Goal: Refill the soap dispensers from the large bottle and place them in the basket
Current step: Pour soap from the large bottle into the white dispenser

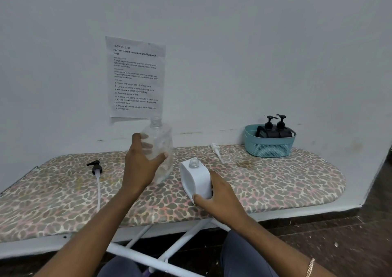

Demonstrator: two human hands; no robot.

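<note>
Over the ironing board [275, 181], the clear large bottle [161, 143] is grasped by the left grip [141, 162]; the uncapped white dispenser [196, 178] is clasped on the board by the right grip [220, 194].

Over the board [275, 183], the large bottle [159, 145] in the left hand [140, 164] sits just left of the uncapped dispenser [196, 177], gripped by the right hand [218, 194]. A long-tubed pump [96, 167] lies far left; a second pump [216, 149] lies behind the dispenser. Back right, the basket [269, 147] holds two capped dispensers [273, 128].
</note>
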